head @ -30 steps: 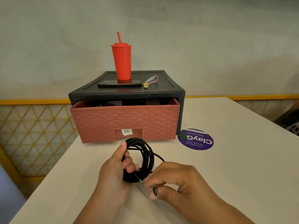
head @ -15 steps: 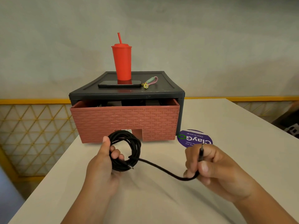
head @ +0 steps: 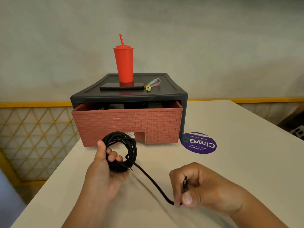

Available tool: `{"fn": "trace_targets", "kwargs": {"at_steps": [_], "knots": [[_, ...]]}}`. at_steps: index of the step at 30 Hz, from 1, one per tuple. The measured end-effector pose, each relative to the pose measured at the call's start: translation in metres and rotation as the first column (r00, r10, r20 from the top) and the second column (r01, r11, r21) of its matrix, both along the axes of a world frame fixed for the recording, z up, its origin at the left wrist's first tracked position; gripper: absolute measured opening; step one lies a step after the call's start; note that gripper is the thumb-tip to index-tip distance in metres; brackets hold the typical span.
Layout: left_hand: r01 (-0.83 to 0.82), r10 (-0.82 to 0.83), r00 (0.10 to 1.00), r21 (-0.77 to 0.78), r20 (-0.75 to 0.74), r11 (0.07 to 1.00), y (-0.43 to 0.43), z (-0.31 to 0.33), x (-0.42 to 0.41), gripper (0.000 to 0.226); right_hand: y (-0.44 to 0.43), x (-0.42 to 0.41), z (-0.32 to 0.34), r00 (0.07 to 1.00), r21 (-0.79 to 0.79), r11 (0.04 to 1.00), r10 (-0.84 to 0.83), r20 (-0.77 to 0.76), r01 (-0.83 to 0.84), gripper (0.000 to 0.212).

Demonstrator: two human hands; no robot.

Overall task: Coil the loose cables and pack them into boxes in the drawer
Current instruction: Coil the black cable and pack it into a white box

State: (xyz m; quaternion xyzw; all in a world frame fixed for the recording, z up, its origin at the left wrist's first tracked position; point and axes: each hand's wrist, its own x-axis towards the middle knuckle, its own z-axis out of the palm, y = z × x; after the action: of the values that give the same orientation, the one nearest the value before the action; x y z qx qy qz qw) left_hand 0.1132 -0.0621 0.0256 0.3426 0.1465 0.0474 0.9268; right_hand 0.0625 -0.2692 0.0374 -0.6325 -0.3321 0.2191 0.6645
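Since half a second ago the right hand (head: 202,188) has dropped back toward the person, drawing the free tail of the black braided cable (head: 121,148) lower across the pale, off-white surface (head: 230,129). The left hand (head: 105,171) has kept its place in front of the drawer.

The left hand grips the finished loops, fingers curled through the coil and thumb up along its outer edge. One small connector (head: 130,169) pokes out at the bottom of the bundle. The right hand pinches the other plug end (head: 185,184), which stands upright between thumb and fingers, and the tail sags from there back to the coil.

This looks like the end of the coiling step: only one short length is left unwound. The next move probably calls for laying that tail round the bundle, or tucking the plug through it, so the loops stay together.

Beyond the hands, the terracotta woven-pattern plastic drawer (head: 131,124) stands partly open in its dark grey cabinet (head: 128,96). Dark shapes show in the gap, but I cannot tell whether they are boxes. The drawer may need pulling out further before the cable goes in.
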Motion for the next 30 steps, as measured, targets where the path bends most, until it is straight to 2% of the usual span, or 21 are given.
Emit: {"fn": "trace_targets", "kwargs": {"at_steps": [5,7,9,12,17,20,25,30], "knots": [[0.018,-0.019,0.999,0.031,0.049,0.999,-0.002,-0.001,-0.001,0.039,0.003,0.0,0.003,0.993,-0.068,0.991,0.114,-0.035,-0.116,0.026],[0.032,-0.034,0.998,0.029,0.059,0.999,-0.002,-0.001,-0.002,0.038,0.003,0.0,0.004,0.981,-0.073,0.981,0.175,-0.083,-0.181,0.037],[0.049,-0.051,0.997,0.025,0.066,0.998,-0.004,-0.002,-0.003,0.038,0.002,0.001,0.003,0.98,-0.095,0.98,0.166,-0.111,-0.176,0.049],[0.089,-0.092,0.992,0.039,0.08,0.995,-0.006,-0.002,-0.004,0.038,0.003,0.002,-0.003,0.996,-0.161,0.986,0.018,-0.083,-0.031,0.055],[0.154,-0.16,0.981,0.062,0.107,0.986,-0.013,-0.004,-0.008,0.037,0.013,0.006,-0.015,0.961,-0.246,0.937,-0.269,-0.061,0.246,0.045],[0.176,-0.188,0.975,0.103,0.12,0.979,-0.017,-0.003,-0.011,0.036,0.017,0.006,-0.015,0.938,-0.249,0.919,-0.336,-0.085,0.307,0.035],[0.239,-0.259,0.955,0.14,0.147,0.961,-0.026,-0.004,-0.017,0.034,0.027,0.0,-0.018,0.914,-0.228,0.907,-0.388,-0.12,0.355,0.037],[0.171,-0.188,0.963,0.099,0.195,0.98,-0.039,-0.004,-0.023,0.034,0.047,-0.004,-0.023,0.816,-0.146,0.88,-0.474,-0.332,0.452,0.026]]}}
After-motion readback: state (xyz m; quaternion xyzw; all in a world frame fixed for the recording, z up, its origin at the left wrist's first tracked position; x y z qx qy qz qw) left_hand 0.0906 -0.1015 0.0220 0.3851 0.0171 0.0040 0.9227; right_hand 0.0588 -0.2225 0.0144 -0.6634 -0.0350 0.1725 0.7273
